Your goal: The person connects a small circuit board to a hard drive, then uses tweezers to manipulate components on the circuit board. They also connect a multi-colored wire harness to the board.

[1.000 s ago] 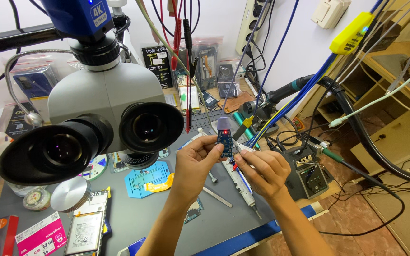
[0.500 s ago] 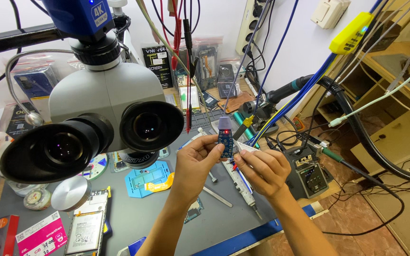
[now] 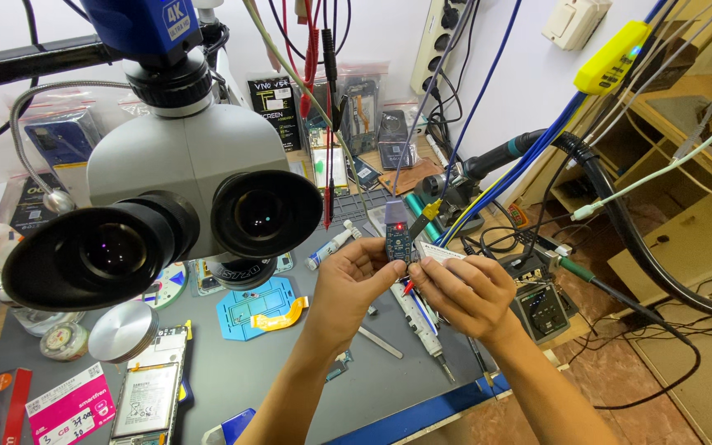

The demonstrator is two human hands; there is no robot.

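My left hand (image 3: 354, 287) and my right hand (image 3: 463, 292) are raised together over the grey work mat (image 3: 290, 375). Between their fingertips stands a small blue circuit board (image 3: 397, 235), upright, with a red light lit near its top. My left thumb and fingers pinch its left edge. My right hand grips its lower right side, and a red-tipped probe (image 3: 408, 288) shows under those fingers. A thin white strip (image 3: 442, 252) pokes out to the right of the board.
A large grey stereo microscope (image 3: 183, 198) fills the left foreground. On the mat lie a phone battery (image 3: 145, 398), a blue flex part (image 3: 253, 306), tweezers (image 3: 381, 341), a pen-like tool (image 3: 420, 323). Cables hang above; a soldering station (image 3: 541, 309) sits right, near the bench's blue edge (image 3: 422, 412).
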